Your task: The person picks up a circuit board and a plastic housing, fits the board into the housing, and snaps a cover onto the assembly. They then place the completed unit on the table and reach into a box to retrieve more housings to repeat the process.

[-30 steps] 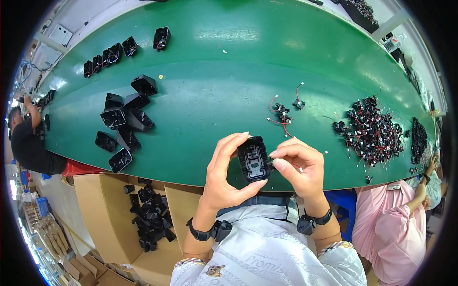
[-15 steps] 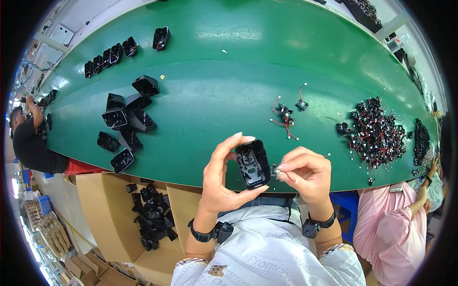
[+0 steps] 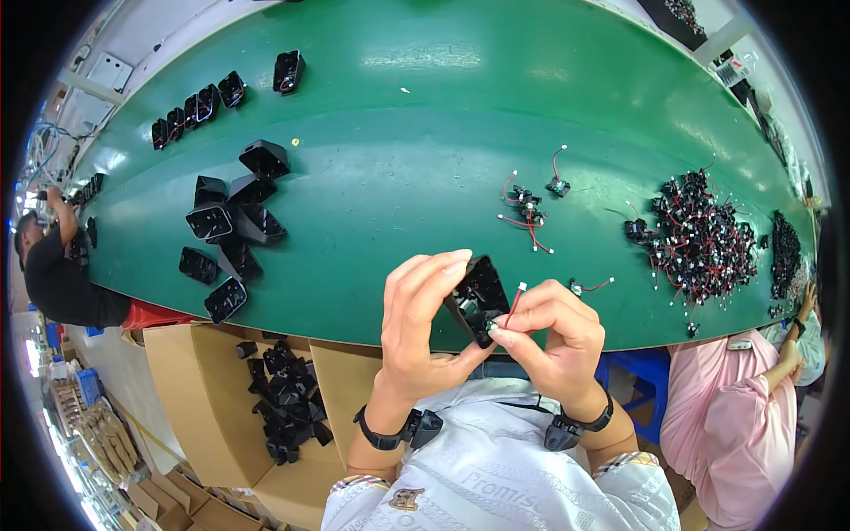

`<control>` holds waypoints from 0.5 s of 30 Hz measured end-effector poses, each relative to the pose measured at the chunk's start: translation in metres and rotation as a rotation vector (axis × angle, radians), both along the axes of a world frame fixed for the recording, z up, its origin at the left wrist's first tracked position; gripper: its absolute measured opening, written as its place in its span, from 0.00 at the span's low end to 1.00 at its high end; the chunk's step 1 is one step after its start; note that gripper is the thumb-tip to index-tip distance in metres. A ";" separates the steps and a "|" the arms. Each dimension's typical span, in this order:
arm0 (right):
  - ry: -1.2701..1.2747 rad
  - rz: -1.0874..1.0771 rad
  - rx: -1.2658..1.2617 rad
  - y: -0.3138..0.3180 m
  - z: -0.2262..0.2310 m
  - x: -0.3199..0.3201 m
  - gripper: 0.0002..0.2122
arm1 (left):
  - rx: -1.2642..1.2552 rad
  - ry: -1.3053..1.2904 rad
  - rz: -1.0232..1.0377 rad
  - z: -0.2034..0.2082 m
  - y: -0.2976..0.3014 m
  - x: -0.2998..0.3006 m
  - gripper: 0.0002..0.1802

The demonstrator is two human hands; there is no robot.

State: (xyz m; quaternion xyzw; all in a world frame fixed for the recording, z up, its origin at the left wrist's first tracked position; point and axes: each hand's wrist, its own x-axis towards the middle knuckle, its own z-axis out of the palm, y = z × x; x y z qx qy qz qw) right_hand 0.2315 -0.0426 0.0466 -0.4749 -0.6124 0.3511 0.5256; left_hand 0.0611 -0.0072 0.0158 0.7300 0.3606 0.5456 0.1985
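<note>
My left hand [image 3: 414, 319] grips a black plastic housing [image 3: 485, 285] by its rim, fingers on the far side and thumb at the near end. The housing is tilted, its open hollow partly showing. At its near right corner my right hand [image 3: 560, 334] pinches a small part with a red-and-black wire [image 3: 514, 306] ending in a white plug. The part itself is mostly hidden by the fingertips. Just beyond my right hand, another small wired part [image 3: 577, 288] lies on the green table [image 3: 372, 212].
Several wired parts [image 3: 529, 208] lie ahead; a big heap [image 3: 699, 234] sits at right. Black housings are clustered [image 3: 237, 221] at left, with a row [image 3: 193, 108] behind. A cardboard box [image 3: 199, 398] holds more black pieces. Co-workers are at far left [image 3: 57, 270] and right [image 3: 726, 416].
The housing has turned and tilted in my left hand. My right hand has moved slightly left to its near corner, and a wire with a white plug now shows above the fingers.
</note>
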 end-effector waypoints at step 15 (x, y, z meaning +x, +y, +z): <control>-0.086 -0.001 -0.014 0.004 0.003 0.006 0.07 | -0.385 -0.130 -0.229 0.002 -0.001 -0.006 0.44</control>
